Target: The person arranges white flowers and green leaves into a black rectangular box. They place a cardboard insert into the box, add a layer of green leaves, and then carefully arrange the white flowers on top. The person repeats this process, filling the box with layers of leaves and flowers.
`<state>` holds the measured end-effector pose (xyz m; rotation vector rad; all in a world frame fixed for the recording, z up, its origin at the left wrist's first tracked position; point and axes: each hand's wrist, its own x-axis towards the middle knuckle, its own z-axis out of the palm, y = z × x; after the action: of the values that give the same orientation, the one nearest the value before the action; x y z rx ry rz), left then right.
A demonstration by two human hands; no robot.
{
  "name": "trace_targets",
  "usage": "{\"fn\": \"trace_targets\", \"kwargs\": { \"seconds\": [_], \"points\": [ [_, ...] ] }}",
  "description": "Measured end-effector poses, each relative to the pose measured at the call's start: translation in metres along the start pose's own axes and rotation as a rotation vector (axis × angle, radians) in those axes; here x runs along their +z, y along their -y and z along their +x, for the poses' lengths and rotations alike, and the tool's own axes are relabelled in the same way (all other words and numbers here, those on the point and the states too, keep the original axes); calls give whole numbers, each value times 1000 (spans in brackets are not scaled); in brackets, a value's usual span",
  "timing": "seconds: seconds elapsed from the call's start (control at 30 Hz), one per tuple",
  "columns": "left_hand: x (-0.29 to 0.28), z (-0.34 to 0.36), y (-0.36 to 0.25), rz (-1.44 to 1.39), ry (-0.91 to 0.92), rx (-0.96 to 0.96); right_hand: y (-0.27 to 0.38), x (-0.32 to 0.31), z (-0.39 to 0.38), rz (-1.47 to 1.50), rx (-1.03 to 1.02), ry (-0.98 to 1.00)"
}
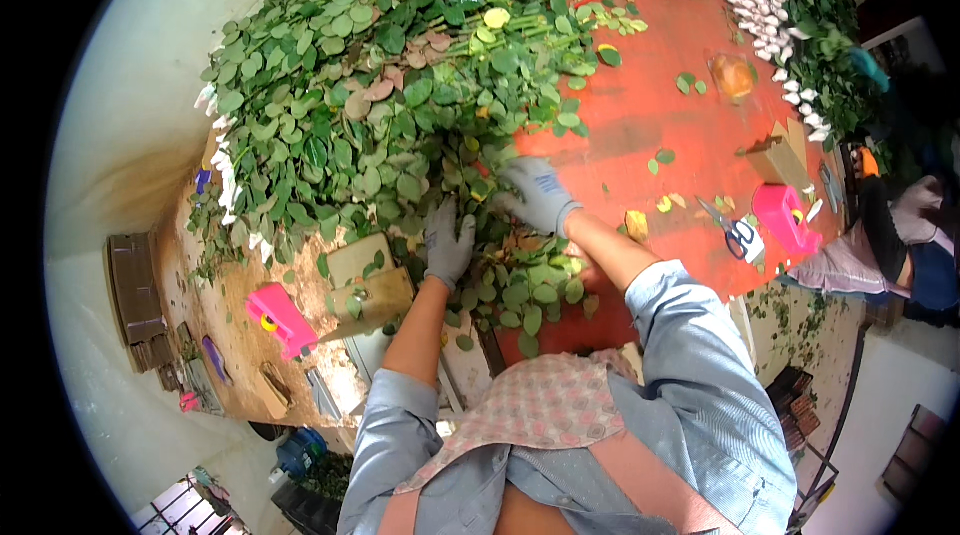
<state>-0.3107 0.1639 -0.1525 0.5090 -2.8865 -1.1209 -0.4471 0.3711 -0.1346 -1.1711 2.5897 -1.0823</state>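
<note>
You have bright, diffuse light on your fingers (438, 223). Deep shadow among the leaves (400, 115) just beyond them. Glare whitens patches of tan tabletop (243, 347) to their lower left; dimness far right. Fisheye bends outer edges; corners black.

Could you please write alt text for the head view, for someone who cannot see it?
A person's gray-gloved left hand and right hand reach into a large heap of leafy green stems, a red tabletop to its right. A pink tape dispenser sits at left; another lies beside scissors at right.
</note>
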Motion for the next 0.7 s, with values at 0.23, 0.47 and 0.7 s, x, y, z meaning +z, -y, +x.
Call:
{"fn": "trace_targets", "kwargs": {
  "seconds": [0.23,0.47,0.7],
  "points": [
    [-20,-60,-4,142,-338,180,-14,-34,-65,94,109,-306],
    [-9,-53,11,175,-352,-54,-69,-29,-93,-132,365,-464],
    [19,-45,7,-22,-45,180,24,40,-83,-79,22,-152]
  ]
}}
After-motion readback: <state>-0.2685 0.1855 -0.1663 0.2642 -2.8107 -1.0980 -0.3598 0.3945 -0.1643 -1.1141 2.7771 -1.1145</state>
